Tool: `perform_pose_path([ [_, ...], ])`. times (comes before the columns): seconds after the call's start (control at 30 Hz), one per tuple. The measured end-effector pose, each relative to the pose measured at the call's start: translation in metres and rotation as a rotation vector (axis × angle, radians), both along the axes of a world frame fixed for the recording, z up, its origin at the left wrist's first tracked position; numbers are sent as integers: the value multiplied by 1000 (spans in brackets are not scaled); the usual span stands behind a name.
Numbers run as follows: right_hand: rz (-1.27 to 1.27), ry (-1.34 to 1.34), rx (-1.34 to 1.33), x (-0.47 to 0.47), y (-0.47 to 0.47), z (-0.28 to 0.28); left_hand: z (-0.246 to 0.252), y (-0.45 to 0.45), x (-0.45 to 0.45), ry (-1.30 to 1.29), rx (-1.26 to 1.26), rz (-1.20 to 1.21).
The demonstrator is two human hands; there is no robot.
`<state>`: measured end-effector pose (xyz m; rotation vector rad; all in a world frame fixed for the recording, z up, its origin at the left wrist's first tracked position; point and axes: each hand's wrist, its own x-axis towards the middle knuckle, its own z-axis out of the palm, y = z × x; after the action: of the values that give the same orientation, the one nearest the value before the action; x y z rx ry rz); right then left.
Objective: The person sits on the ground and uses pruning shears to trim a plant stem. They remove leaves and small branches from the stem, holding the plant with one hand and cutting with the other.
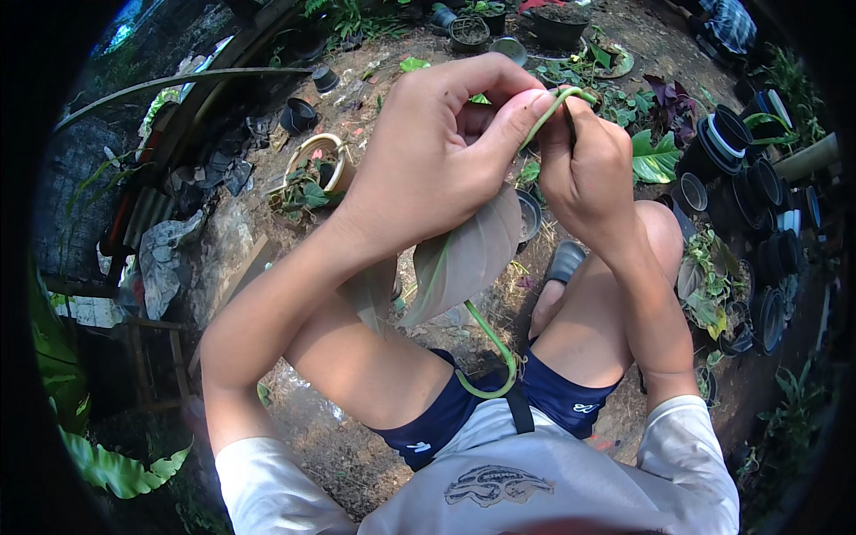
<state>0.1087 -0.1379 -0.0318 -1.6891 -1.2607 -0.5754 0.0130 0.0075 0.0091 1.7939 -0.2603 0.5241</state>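
Observation:
Pinched between thumb and fingertips of my left hand (441, 147) is a green plant stem (543, 120), bent over near its tip. My right hand (592, 174) meets it at the same spot, its thumb and forefinger closed around a thin dark object (570, 124), perhaps a blade, mostly hidden by the fingers. Below my left hand hangs a large leaf (468, 251) with a greyish underside and a pale midrib. A second leaf is partly covered by my left forearm. Lower down, a curved green stem length (495, 341) with small roots reaches my lap.
A cream pot (342, 164) with a leafy plant lies tipped at the left. Stacked black pots (725, 134) and a potted vine (709, 287) stand at the right. More pots (469, 32) sit ahead. Another person (729, 27) is at the upper right.

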Motion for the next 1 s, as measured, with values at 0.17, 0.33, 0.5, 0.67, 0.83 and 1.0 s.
perform_pose_path([
  [0.17, 8, 18, -5, -1, 0, 1, 0, 2, 0, 16, 60, 26],
  [0.33, 46, 89, -48, 3, -2, 1, -1, 3, 1, 13, 17, 77],
  [0.5, 77, 377, -110, 18, -6, 7, 4, 15, 2, -28, 78, 193],
  [0.67, 334, 888, 69, 24, -21, 20, 0, 22, 3, -31, 263, 207],
  [0.83, 481, 952, 42, 14, -22, 20, -6, 19, 3, -16, 388, 154],
  [1.0, 430, 960, 2, 13, -22, 20, -5, 16, 5, 34, 251, 98],
])
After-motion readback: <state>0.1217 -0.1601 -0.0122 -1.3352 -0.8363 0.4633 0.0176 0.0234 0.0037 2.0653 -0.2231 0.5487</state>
